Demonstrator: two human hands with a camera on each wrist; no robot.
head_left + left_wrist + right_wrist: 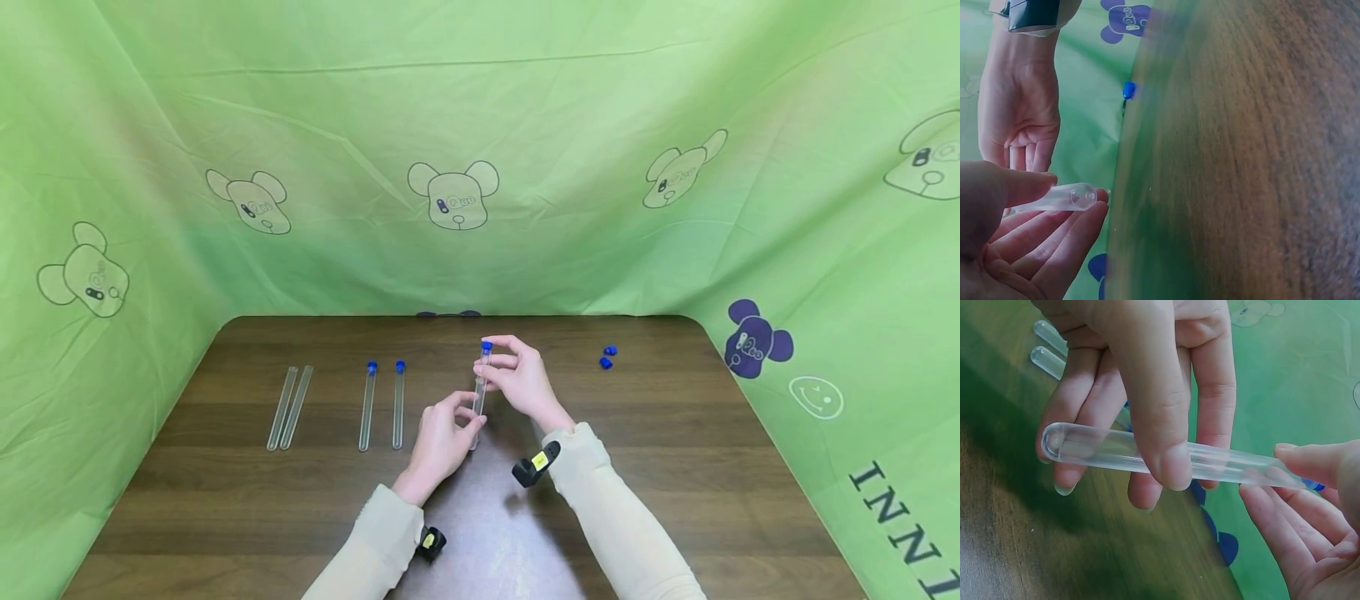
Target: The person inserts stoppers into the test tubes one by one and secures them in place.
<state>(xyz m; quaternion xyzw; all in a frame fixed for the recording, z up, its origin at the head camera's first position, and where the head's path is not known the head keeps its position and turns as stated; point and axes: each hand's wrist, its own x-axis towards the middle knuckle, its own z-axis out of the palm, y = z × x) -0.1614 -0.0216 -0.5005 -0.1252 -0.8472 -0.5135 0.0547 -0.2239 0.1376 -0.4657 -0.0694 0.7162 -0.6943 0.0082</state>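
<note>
A clear test tube [480, 393] with a blue cap [487, 345] on its upper end is held tilted over the middle of the table. My left hand [441, 435] pinches its lower part between thumb and fingers; in the right wrist view the rounded bottom of the test tube [1072, 444] sticks out past that thumb. At the capped end, my right hand [522, 383] grips the tube with thumb and fingers, and its fingers [1300, 519] partly hide the cap there. The left wrist view shows the tube's rounded end [1085, 197] between the left thumb and fingers.
Left of the hands, two capped test tubes [367, 412] lie side by side on the wooden table [225, 517]. Two uncapped tubes [281, 408] lie farther left. Several loose blue caps [606, 363] sit on the right. A green printed cloth [337, 275] surrounds the table's back and sides.
</note>
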